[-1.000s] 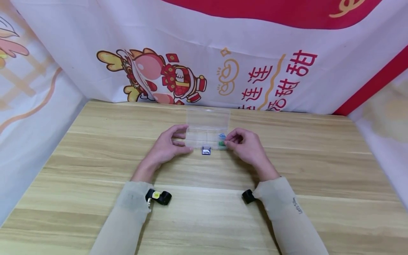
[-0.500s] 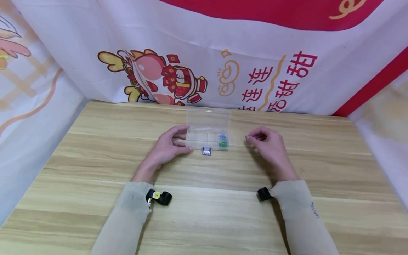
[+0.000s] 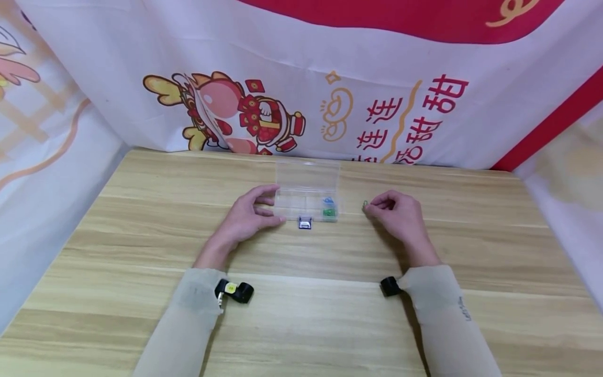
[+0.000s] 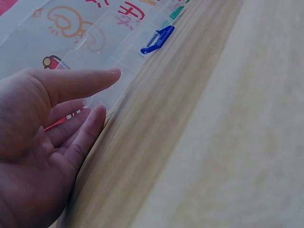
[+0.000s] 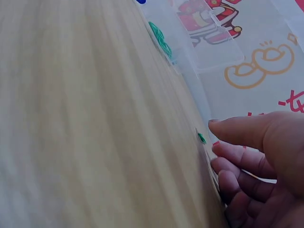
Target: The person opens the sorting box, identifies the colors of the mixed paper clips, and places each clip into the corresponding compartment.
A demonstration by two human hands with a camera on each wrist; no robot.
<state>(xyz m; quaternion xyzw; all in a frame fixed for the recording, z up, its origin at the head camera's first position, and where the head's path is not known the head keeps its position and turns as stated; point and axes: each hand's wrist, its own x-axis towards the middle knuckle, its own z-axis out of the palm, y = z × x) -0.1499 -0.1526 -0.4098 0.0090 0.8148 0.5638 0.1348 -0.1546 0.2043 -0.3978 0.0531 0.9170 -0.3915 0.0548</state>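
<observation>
A clear plastic compartment box (image 3: 290, 201) stands at the back middle of the table with its lid raised. My left hand (image 3: 250, 212) holds its left end, thumb along the front and fingers at the side and back. Green paper clips (image 3: 329, 212) fill the front right compartment, and light blue pieces (image 3: 327, 201) lie in the one behind. To the right of the box a small green paper clip (image 5: 202, 138) lies on the tabletop. My right hand (image 3: 398, 212) is right beside it, with thumb and index fingertips parted in the right wrist view.
A blue latch (image 3: 305, 223) juts from the box's front edge. The transparent lid (image 3: 308, 174) leans up toward a printed cloth backdrop (image 3: 301, 104) along the far table edge. The wooden table (image 3: 301, 324) stretches toward me between both sleeves.
My right hand has moved right from the green compartment to the bare tabletop, where a green paper clip now shows free at its fingertips. The left hand has stayed at the box.
</observation>
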